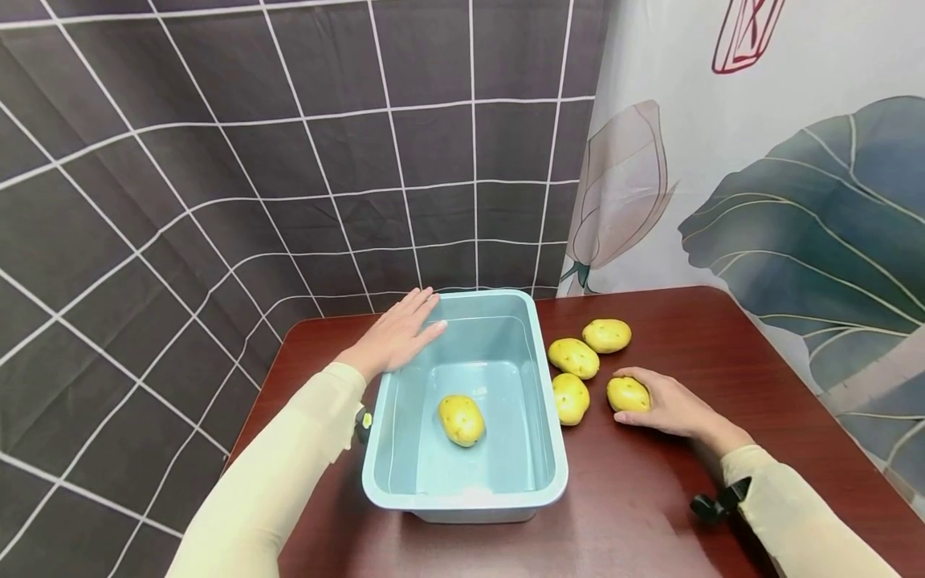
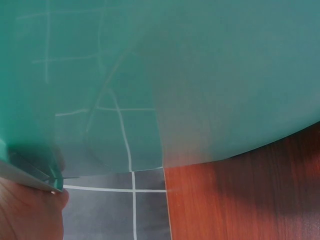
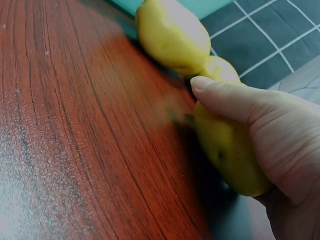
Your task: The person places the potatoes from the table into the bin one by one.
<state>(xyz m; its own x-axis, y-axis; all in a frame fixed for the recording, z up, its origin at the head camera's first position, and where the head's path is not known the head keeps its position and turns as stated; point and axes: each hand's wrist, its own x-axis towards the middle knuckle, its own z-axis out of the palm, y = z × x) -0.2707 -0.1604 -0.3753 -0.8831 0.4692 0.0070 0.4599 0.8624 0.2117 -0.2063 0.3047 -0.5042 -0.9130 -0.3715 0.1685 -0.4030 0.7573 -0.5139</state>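
A light-blue plastic basin (image 1: 470, 329) stands on the table, with one yellow potato (image 1: 462, 420) lying on its bottom. My left hand (image 1: 396, 331) rests on the basin's far left corner, its fingers straight along the rim and the thumb reaching over the inside. To the right of the basin, my right hand (image 1: 668, 405) grips another potato (image 1: 627, 396) between thumb and fingers; the right wrist view shows the thumb across the top of this potato (image 3: 227, 150). Three more potatoes sit between that hand and the basin: a near one (image 1: 570, 399), a middle one (image 1: 574, 358) and a far one (image 1: 607, 335).
The reddish-brown wooden table (image 1: 694, 321) has its back edge close to a dark gridded curtain (image 1: 433, 152). A white cloth (image 1: 672, 48) printed with a lotus hangs at the right. Each wrist carries a black strap mount, the right one (image 1: 723, 499) being clearest.
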